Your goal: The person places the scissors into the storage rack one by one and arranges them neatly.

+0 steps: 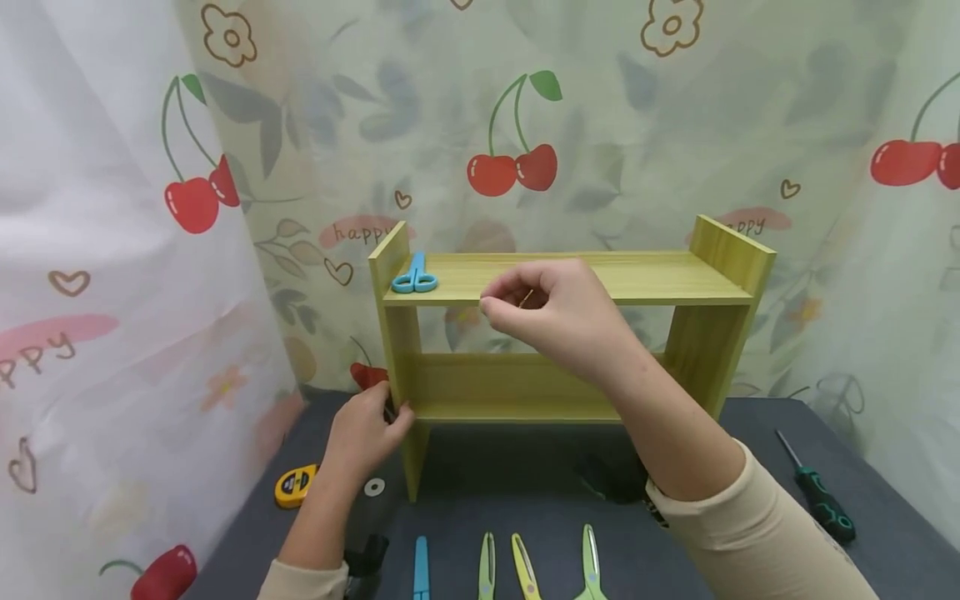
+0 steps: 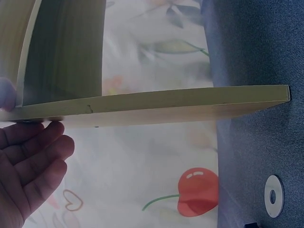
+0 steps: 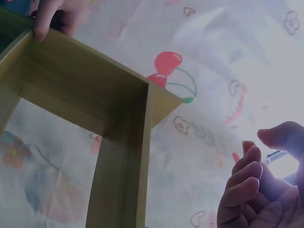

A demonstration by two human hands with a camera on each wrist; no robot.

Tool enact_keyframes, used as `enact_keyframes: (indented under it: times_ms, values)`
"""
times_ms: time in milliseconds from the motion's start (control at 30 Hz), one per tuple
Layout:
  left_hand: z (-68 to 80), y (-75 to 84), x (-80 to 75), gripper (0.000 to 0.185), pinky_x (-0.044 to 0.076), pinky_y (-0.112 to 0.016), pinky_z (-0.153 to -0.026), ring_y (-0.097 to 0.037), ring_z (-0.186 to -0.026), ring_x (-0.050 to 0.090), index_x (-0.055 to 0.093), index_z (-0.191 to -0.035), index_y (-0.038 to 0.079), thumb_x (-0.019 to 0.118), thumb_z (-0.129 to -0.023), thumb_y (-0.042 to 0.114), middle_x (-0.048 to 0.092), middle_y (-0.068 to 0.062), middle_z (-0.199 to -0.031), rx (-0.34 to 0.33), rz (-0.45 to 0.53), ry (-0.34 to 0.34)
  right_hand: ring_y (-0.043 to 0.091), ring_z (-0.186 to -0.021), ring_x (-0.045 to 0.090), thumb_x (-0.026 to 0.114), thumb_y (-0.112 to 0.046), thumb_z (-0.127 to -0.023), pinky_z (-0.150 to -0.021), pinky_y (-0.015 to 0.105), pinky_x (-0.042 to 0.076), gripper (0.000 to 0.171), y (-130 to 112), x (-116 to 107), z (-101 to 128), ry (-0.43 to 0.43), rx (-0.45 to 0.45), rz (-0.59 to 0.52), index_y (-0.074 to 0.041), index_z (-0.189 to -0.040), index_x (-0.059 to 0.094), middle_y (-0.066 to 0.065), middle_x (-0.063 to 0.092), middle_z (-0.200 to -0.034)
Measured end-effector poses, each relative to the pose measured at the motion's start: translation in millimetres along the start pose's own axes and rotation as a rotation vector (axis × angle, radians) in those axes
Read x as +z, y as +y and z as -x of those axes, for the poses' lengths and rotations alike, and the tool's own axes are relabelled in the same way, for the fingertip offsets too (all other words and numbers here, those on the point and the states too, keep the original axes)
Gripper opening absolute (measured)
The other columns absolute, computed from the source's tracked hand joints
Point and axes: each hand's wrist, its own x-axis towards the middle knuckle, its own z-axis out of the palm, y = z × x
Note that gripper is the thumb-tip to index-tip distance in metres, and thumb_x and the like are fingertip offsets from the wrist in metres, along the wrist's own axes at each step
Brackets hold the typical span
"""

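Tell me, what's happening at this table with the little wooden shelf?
A person steadies a small wooden shelf on a dark table. Their left hand grips its left side panel low down, while the right hand hovers, fingers curled, before the top board. Blue scissors lie on top; more scissors and a screwdriver lie on the table.

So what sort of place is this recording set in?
Probably a staged tabletop work area, not a real workshop: a dark grey cloth-covered table hemmed by cherry-print curtains, a small yellow-green wooden shelf unit, and hand tools laid out, such as a green-handled screwdriver.
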Motion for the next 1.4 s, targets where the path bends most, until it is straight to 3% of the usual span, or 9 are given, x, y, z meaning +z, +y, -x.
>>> enact_keyframes:
  times_ms: [500, 867, 1033, 1200, 1400]
  values:
    - [-2.2, -2.2, 2.9, 0.015, 0.038, -0.035, -0.052, -0.015, -0.054, 0.044, 0.056, -0.083, 0.009, 0.067, -0.09, 0.018, 0.047, 0.001, -0.063, -0.003, 0.014, 0.003, 0.019, -0.068, 0.061, 0.075, -0.013, -0.092, -0.063, 0.029, 0.051, 0.006, 8, -15, 82, 0.07, -0.071, -0.041, -0.016, -0.097, 0.077, -0.002, 0.067, -0.08]
    - [-1.4, -2.5, 4.4, 0.015, 0.038, -0.035, -0.052, -0.016, -0.053, 0.044, 0.056, -0.083, 0.009, 0.066, -0.09, 0.018, 0.046, 0.001, -0.063, -0.013, 0.007, 0.005, 0.009, -0.065, 0.058, 0.077, 0.004, -0.085, -0.056, 0.025, 0.048, 0.035, 19, -19, 133, 0.092, -0.213, 0.015, -0.028, -0.099, 0.072, -0.013, 0.064, -0.082]
    - [-0.8, -3.0, 3.4, 0.015, 0.038, -0.036, -0.054, -0.017, -0.055, 0.044, 0.057, -0.083, 0.008, 0.066, -0.09, 0.018, 0.047, -0.001, -0.065, -0.023, -0.002, 0.011, 0.004, -0.066, 0.056, 0.08, 0.01, -0.079, -0.056, 0.022, 0.047, 0.044, 30, -21, 150, 0.093, -0.263, 0.053, -0.027, -0.101, 0.071, -0.014, 0.064, -0.084]
    - [-0.6, -2.1, 2.0, 0.014, 0.038, -0.036, -0.053, -0.017, -0.055, 0.044, 0.058, -0.085, 0.007, 0.066, -0.091, 0.017, 0.049, -0.002, -0.066, -0.017, 0.004, 0.014, 0.003, -0.066, 0.055, 0.077, 0.018, -0.072, -0.055, 0.019, 0.045, 0.051, 50, -19, 163, 0.106, -0.397, 0.007, -0.022, -0.104, 0.071, -0.011, 0.064, -0.085]
    - [0.7, -0.3, 3.0, 0.014, 0.039, -0.036, -0.053, -0.017, -0.055, 0.045, 0.058, -0.086, 0.007, 0.066, -0.091, 0.017, 0.049, -0.002, -0.067, -0.015, -0.002, 0.006, 0.002, -0.064, 0.054, 0.078, 0.018, -0.073, -0.055, 0.018, 0.045, 0.05, 67, -19, 180, 0.082, -0.357, -0.015, -0.021, -0.105, 0.071, -0.011, 0.063, -0.085]
